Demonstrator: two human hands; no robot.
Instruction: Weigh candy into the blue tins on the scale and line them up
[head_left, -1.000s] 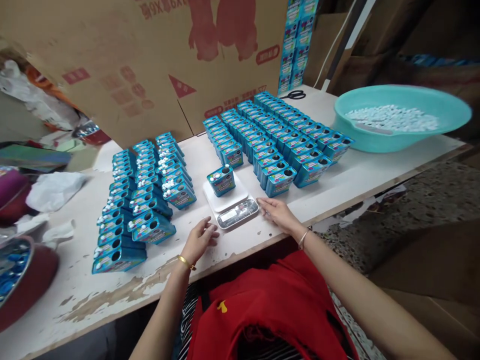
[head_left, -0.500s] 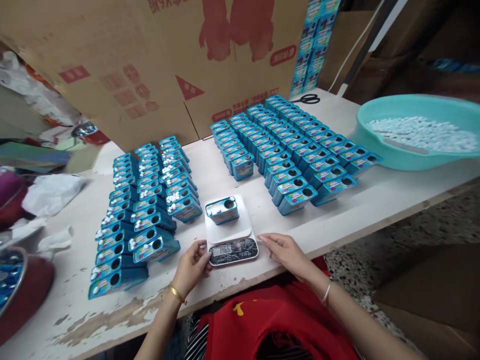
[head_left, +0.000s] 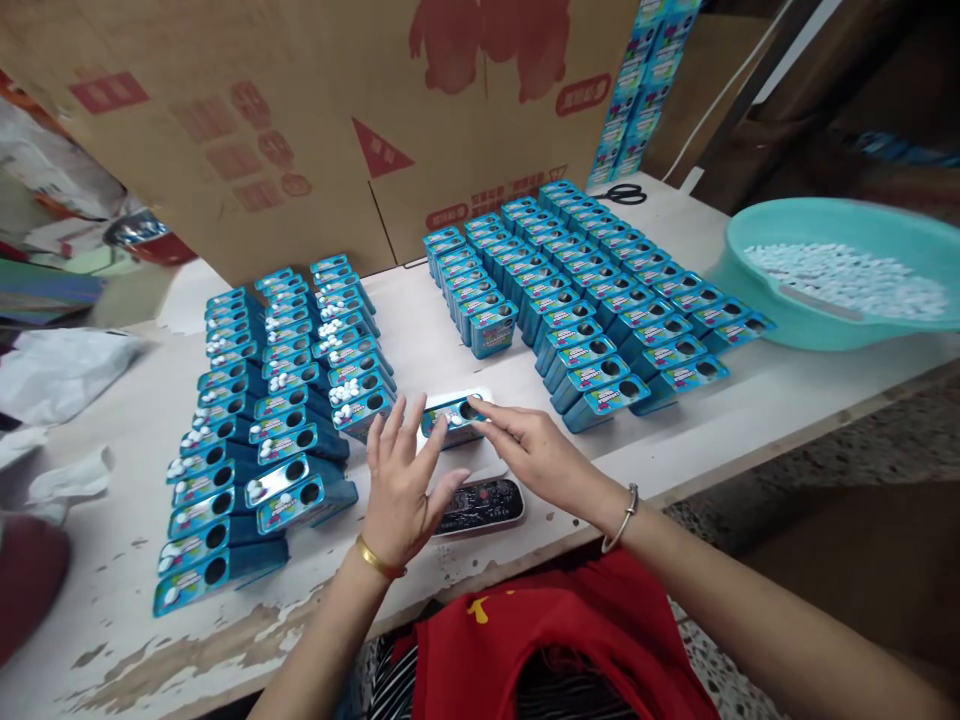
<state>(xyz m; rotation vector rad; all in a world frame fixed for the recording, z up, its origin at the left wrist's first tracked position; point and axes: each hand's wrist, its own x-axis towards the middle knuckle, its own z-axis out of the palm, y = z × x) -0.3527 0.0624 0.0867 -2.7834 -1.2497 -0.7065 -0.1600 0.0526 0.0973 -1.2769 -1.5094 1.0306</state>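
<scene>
Two hands meet over a small white kitchen scale (head_left: 480, 495) near the front edge of the worn white table (head_left: 750, 400) in the head view; one blue tin (head_left: 454, 415), with a round hole in its top, sits on the scale's platform; the right hand (head_left: 536, 455) reaches in from the right, its fingertips (head_left: 487, 410) touching the tin's top at the hole, though whether they pinch it cannot be told; the left hand (head_left: 401, 490) hovers just left of the tin with fingers spread and nothing in it, a gold bangle (head_left: 377, 560) on its wrist; a silver bangle (head_left: 622, 520) circles the right wrist; the scale's dark display shows below the hands, its digits unreadable.

Left of the scale stand three rows of filled blue tins (head_left: 277, 400), white pellets showing in many of their holes; right of and beyond it stand more rows of blue tins with dark holes (head_left: 585, 300); a teal basin (head_left: 840, 330) holding white pellets (head_left: 847, 280) rests at the table's right end; black scissors (head_left: 622, 194) lie at the far edge; a big printed cardboard sheet (head_left: 300, 120) leans behind the tins; crumpled white plastic (head_left: 52, 370) lies at the left; red cloth (head_left: 555, 640) covers the person's lap.
</scene>
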